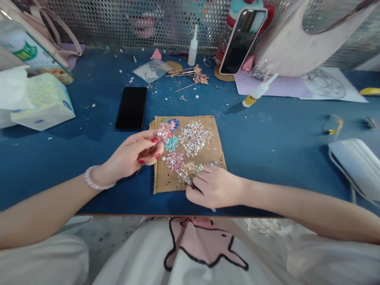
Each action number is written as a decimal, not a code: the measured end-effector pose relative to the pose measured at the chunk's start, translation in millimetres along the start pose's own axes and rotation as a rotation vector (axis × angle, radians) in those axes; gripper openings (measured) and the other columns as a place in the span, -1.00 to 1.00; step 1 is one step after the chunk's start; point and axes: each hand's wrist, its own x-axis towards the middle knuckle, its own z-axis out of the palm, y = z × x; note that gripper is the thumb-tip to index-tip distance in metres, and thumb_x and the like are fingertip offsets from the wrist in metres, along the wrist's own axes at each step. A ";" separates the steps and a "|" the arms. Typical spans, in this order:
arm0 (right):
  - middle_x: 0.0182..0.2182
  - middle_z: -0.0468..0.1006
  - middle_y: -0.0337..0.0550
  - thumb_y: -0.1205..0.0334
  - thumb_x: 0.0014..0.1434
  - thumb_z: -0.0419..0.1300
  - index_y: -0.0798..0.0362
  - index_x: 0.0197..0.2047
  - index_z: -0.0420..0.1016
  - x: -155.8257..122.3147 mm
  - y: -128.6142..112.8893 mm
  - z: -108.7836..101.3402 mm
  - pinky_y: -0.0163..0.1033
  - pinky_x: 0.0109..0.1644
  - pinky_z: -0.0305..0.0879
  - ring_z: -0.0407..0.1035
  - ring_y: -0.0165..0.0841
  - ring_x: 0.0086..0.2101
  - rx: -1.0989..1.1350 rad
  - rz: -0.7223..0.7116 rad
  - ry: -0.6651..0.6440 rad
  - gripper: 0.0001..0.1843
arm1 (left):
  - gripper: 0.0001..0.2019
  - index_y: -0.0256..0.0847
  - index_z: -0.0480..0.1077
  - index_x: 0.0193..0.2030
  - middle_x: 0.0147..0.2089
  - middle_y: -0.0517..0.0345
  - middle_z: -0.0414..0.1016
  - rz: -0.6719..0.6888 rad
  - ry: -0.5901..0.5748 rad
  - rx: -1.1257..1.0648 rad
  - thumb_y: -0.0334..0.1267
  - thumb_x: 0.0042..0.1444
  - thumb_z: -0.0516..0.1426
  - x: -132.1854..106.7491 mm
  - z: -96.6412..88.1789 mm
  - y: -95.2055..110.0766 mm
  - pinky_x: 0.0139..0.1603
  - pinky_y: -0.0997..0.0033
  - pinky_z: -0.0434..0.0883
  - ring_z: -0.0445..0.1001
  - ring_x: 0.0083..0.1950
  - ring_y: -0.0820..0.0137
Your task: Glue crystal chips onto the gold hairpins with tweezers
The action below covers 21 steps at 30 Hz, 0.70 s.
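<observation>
My left hand [133, 152], with red nails, pinches a hairpin [139, 169] whose thin metal stem slants down out of the fingers. Its pink flower head [162, 135] is over the left edge of a cardboard sheet [200, 188]. On that cardboard lie piles of small gems: silver [195, 137], turquoise [171, 143], pink [174, 160] and champagne [187, 171]. Low over the cardboard's front part, my right hand [212, 187] is closed around slim tweezers [189, 181], mostly hidden by the fingers, their tip at the champagne gems.
A black phone [132, 108] lies behind my left hand. Finished-looking flower hairpins [199, 75] and a plastic bag [152, 71] are farther back. Glue bottles [192, 49] stand upright or tilted. Another phone [243, 41] leans at the back; a tissue pack [43, 101] sits left.
</observation>
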 end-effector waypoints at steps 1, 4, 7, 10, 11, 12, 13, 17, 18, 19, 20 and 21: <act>-0.66 0.26 -0.37 0.44 0.21 0.17 0.02 -0.36 0.34 0.6 3.2 1.9 -0.22 -0.40 -0.17 0.07 -0.44 -0.57 -0.008 0.011 0.008 -0.84 | -0.86 -0.25 0.31 -0.38 -0.53 0.25 0.35 -0.003 -0.003 -0.002 -0.29 0.16 0.17 0.7 -0.5 0.1 -0.60 0.59 0.05 0.05 -0.66 0.70; -0.66 0.25 -0.37 0.46 0.21 0.17 0.02 -0.37 0.34 2.6 13.1 7.8 -0.23 -0.41 -0.15 0.06 -0.44 -0.58 -0.025 0.026 0.030 -0.83 | -0.88 -0.25 0.35 -0.33 -0.51 0.23 0.38 0.001 0.006 -0.029 -0.29 0.20 0.16 2.9 -3.4 -1.6 -0.60 0.60 0.08 0.08 -0.65 0.68; -0.67 0.26 -0.37 0.44 0.19 0.20 0.03 -0.37 0.37 4.6 22.2 13.8 -0.24 -0.42 -0.12 0.09 -0.43 -0.59 -0.033 0.039 0.055 -0.84 | -0.88 -0.26 0.39 -0.27 -0.48 0.22 0.41 0.029 0.007 -0.044 -0.27 0.27 0.17 4.7 -7.5 -5.1 -0.58 0.61 0.15 0.16 -0.64 0.67; -0.66 0.26 -0.38 0.42 0.19 0.23 0.02 -0.37 0.37 4.7 28.2 18.3 -0.24 -0.43 -0.10 0.10 -0.44 -0.59 -0.023 0.044 0.080 -0.85 | -0.88 -0.26 0.44 -0.22 -0.46 0.20 0.48 0.063 0.003 -0.039 -0.25 0.31 0.19 5.9 -9.3 -8.8 -0.57 0.61 0.23 0.29 -0.63 0.64; -0.66 0.26 -0.39 0.41 0.20 0.23 0.02 -0.36 0.37 4.2 29.1 18.9 -0.25 -0.43 -0.10 0.10 -0.44 -0.59 -0.017 0.043 0.088 -0.85 | -0.89 -0.25 0.46 -0.19 -0.45 0.19 0.50 0.081 0.012 -0.043 -0.26 0.31 0.19 6.0 -8.8 -9.9 -0.58 0.61 0.25 0.33 -0.64 0.62; -0.66 0.25 -0.40 0.39 0.20 0.24 0.02 -0.35 0.37 3.5 29.7 18.8 -0.25 -0.43 -0.09 0.09 -0.45 -0.59 -0.009 0.039 0.095 -0.86 | -0.90 -0.25 0.47 -0.17 -0.45 0.19 0.52 0.100 0.028 -0.051 -0.26 0.31 0.20 6.0 -7.8 -10.8 -0.60 0.60 0.26 0.36 -0.65 0.60; -0.66 0.24 -0.40 0.38 0.21 0.25 0.02 -0.35 0.37 2.7 30.0 17.9 -0.26 -0.44 -0.09 0.08 -0.45 -0.59 0.003 0.036 0.107 -0.86 | -0.90 -0.25 0.47 -0.15 -0.44 0.19 0.54 0.118 0.048 -0.060 -0.26 0.30 0.20 5.8 -6.4 -11.6 -0.61 0.59 0.27 0.37 -0.66 0.58; -0.67 0.22 -0.42 0.31 0.26 0.26 0.01 -0.36 0.34 -1.3 35.8 9.3 -0.25 -0.46 -0.08 0.06 -0.45 -0.60 0.075 0.046 0.156 -0.82 | -0.86 -0.26 0.48 -0.07 -0.44 0.20 0.56 0.145 0.106 -0.070 -0.25 0.31 0.21 3.6 -1.7 -15.0 -0.63 0.59 0.32 0.40 -0.69 0.55; -0.66 0.23 -0.42 0.31 0.29 0.23 0.01 -0.35 0.34 -3.0 40.6 7.1 -0.25 -0.46 -0.07 0.07 -0.45 -0.59 0.118 0.071 0.148 -0.82 | -0.85 -0.25 0.48 -0.05 -0.44 0.21 0.56 0.142 0.112 -0.064 -0.24 0.32 0.20 2.9 -1.5 -16.0 -0.63 0.60 0.33 0.41 -0.68 0.55; -0.65 0.26 -0.41 0.31 0.33 0.19 0.01 -0.34 0.34 -5.4 47.2 5.6 -0.25 -0.47 -0.06 0.09 -0.45 -0.59 0.179 0.104 0.133 -0.83 | -0.84 -0.24 0.48 -0.03 -0.43 0.21 0.56 0.133 0.120 -0.055 -0.24 0.32 0.20 2.3 -1.8 -17.1 -0.63 0.60 0.35 0.42 -0.68 0.55; -0.65 0.26 -0.41 0.35 0.35 0.14 0.01 -0.34 0.33 -8.8 55.8 4.9 -0.26 -0.48 -0.04 0.10 -0.47 -0.60 0.268 0.178 0.112 -0.82 | -0.84 -0.23 0.47 -0.02 -0.42 0.22 0.57 0.120 0.129 -0.044 -0.23 0.33 0.19 1.9 -2.4 -18.2 -0.62 0.60 0.37 0.44 -0.68 0.55; -0.64 0.28 -0.43 0.42 0.35 0.08 0.02 -0.31 0.33 -13.2 66.1 5.2 -0.29 -0.47 0.02 0.13 -0.49 -0.60 0.409 0.265 0.100 -0.82 | -0.84 -0.22 0.46 0.00 -0.40 0.22 0.57 0.103 0.134 -0.030 -0.22 0.35 0.18 1.8 -3.2 -19.3 -0.61 0.59 0.39 0.45 -0.66 0.54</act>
